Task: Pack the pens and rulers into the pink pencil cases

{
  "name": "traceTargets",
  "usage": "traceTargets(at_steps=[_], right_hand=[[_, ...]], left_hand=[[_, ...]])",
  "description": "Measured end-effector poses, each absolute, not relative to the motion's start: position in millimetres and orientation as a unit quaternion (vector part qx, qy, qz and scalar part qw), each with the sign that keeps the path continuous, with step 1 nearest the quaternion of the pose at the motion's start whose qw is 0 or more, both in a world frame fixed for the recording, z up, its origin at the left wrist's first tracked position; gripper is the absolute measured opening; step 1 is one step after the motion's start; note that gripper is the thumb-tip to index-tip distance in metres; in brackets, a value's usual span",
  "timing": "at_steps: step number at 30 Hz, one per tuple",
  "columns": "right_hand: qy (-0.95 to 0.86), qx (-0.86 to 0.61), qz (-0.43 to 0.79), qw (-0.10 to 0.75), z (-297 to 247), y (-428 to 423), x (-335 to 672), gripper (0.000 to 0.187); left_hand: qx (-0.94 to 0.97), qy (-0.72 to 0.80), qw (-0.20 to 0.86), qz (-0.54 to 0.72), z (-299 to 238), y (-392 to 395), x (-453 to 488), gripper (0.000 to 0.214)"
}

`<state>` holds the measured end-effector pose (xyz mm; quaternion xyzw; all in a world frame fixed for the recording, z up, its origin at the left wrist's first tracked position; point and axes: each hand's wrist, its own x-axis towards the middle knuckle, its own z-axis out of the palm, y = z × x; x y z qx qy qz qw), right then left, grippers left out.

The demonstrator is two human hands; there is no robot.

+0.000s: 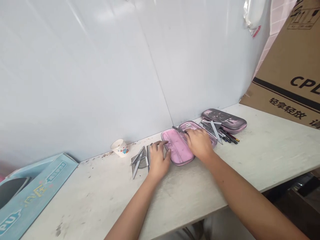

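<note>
Right hand point(198, 143), fingers together, any pinch hidden, lies on open pink pencil case point(176, 148); left hand point(158, 161), fingers slightly spread, nears geometry instruments point(140, 163); a nudge could scatter them.

Pale bluish-white wall panels point(87, 73) fill the upper left and middle of the frame, 2 of them meeting at a thin vertical seam, and their glossy surface carries soft, diffuse light. At the upper right, a pink tiled wall point(277, 20) shows behind a large brown cardboard carton point(295, 70) with black printing, and a scrap of translucent plastic point(252, 13) hangs at the top edge. A scuffed, off-white worktop point(265, 150) runs diagonally across the lower frame, with a printed light-blue box point(32, 196) on it at the lower left and dark furniture point(300, 206) below it at the lower right.
</note>
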<state>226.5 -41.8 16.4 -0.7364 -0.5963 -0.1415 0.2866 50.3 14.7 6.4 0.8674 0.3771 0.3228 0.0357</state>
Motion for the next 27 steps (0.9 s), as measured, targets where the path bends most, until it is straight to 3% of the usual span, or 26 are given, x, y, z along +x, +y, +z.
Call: traceTargets(at_steps=[5, 9, 18, 23, 27], right_hand=[[-0.555, -0.782, -0.152, 0.24, 4.7, -39.3, 243.9, 0.028], [-0.568, -0.781, -0.143, 0.218, -2.7, -38.4, 240.7, 0.028], [-0.653, -0.693, -0.175, 0.25, -2.7, -40.0, 213.3, 0.029], [-0.694, -0.655, -0.173, 0.243, -6.7, -43.2, 195.4, 0.027], [-0.708, -0.645, -0.155, 0.24, -6.3, -45.7, 188.5, 0.029]], left_hand=[[0.914, 0.343, 0.071, 0.204, 6.5, 0.6, 97.7, 0.034], [0.913, 0.352, 0.068, 0.196, 5.9, 1.5, 99.6, 0.031], [0.822, 0.513, -0.186, 0.162, 5.8, 15.8, 23.8, 0.033], [0.816, 0.534, -0.203, 0.088, -8.3, 15.1, 14.8, 0.041], [0.82, 0.535, -0.184, 0.081, -9.3, 18.0, 13.6, 0.035]])
